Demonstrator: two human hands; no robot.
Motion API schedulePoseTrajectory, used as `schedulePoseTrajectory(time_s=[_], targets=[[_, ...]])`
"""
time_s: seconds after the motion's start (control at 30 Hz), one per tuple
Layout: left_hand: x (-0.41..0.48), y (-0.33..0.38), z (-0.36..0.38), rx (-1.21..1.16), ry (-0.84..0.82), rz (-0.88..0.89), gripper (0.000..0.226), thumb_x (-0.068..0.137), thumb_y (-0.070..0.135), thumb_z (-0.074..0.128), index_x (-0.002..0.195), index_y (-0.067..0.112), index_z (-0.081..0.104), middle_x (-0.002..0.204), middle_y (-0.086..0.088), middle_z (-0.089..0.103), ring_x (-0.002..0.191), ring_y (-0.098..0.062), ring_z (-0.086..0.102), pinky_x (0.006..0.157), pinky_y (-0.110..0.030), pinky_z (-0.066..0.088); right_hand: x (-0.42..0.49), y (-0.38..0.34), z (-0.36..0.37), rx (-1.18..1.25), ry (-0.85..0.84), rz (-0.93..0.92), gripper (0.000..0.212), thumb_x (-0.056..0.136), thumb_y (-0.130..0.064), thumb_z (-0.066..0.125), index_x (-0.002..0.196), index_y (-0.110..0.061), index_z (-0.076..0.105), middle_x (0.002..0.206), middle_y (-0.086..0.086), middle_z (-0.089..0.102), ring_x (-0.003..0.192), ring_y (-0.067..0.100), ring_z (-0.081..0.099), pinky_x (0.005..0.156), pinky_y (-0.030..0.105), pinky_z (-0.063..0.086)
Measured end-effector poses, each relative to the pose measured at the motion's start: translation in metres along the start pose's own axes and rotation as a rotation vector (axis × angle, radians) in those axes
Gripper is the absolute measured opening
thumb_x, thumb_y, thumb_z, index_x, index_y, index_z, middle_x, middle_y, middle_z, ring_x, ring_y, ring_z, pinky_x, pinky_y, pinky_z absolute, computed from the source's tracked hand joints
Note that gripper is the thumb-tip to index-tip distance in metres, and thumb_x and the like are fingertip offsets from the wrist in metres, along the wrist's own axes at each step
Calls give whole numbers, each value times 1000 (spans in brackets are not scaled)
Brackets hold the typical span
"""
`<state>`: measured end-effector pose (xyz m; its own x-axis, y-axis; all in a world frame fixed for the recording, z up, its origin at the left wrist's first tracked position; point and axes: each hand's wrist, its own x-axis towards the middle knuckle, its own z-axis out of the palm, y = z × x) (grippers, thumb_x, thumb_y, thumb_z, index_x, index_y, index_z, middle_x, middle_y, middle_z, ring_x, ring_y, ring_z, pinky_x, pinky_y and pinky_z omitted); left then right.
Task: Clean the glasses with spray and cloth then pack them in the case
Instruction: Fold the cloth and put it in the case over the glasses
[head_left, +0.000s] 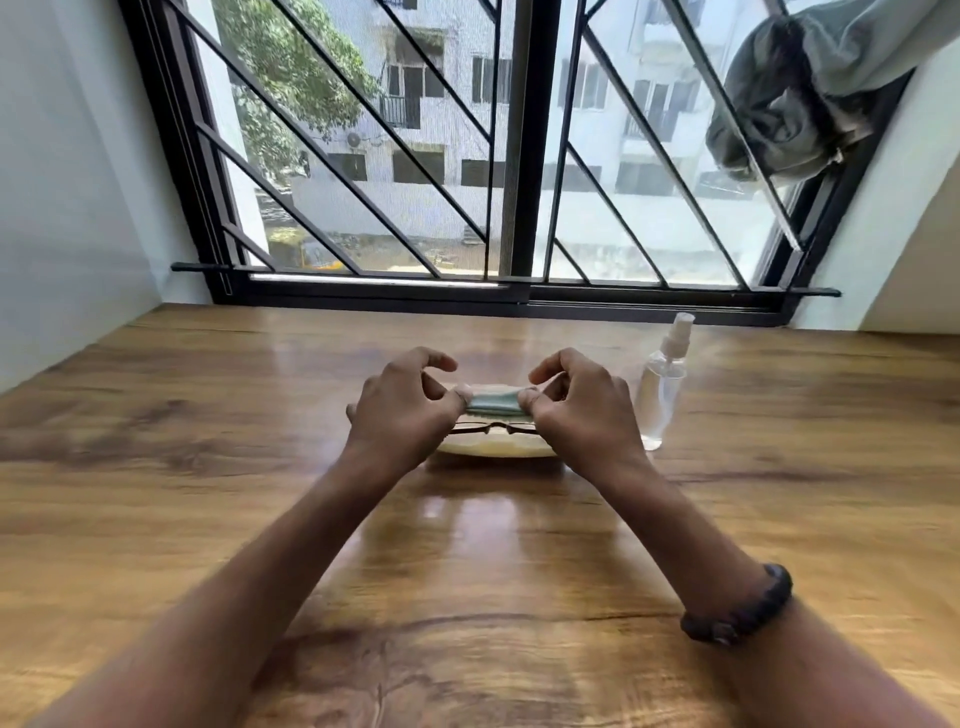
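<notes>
A folded grey-green cloth (494, 404) is stretched between my two hands at the middle of the table. My left hand (405, 410) pinches its left end and my right hand (582, 410) pinches its right end. Just below the cloth lie the glasses (493, 428), folded, with a thin dark frame, inside an open cream-coloured case (493, 448). My hands hide both ends of the glasses and the case. The cloth hovers directly over them; I cannot tell whether it touches. A clear spray bottle (662, 384) with a white nozzle stands upright just right of my right hand.
The wooden table (208, 493) stretches wide to both sides and toward me. A barred window (519, 156) runs along its far edge. Grey fabric (789, 114) hangs at the upper right. White walls close in on the left and right.
</notes>
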<state>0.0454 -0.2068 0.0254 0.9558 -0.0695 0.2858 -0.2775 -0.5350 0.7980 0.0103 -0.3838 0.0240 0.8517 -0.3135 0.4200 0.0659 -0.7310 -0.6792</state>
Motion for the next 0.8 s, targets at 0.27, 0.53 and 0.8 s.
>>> schedulePoseTrajectory(time_s=[0.27, 0.53, 0.8], targets=[[-7, 2, 2, 86, -16, -13, 27, 85, 34, 77, 111, 35, 69, 78, 13, 72, 97, -17, 68, 102, -49, 48, -5, 4, -4, -28, -43, 20, 15, 80, -24, 78, 91, -26, 67, 69, -10, 66, 79, 19, 68, 77, 35, 55], [-15, -3, -2, 161, -38, 8, 18, 84, 38, 78, 101, 36, 71, 70, 13, 67, 91, -13, 66, 101, -46, 47, -11, 7, -8, -76, -114, 40, 20, 79, -29, 82, 87, -27, 64, 72, -7, 65, 79, 19, 66, 74, 32, 52], [-19, -7, -14, 117, -181, 77, 12, 81, 35, 84, 91, 38, 78, 75, 10, 70, 69, -3, 60, 85, -41, 57, -15, 7, -10, -108, -143, 57, 17, 79, -34, 79, 82, -28, 63, 74, -5, 64, 82, 21, 65, 71, 32, 49]])
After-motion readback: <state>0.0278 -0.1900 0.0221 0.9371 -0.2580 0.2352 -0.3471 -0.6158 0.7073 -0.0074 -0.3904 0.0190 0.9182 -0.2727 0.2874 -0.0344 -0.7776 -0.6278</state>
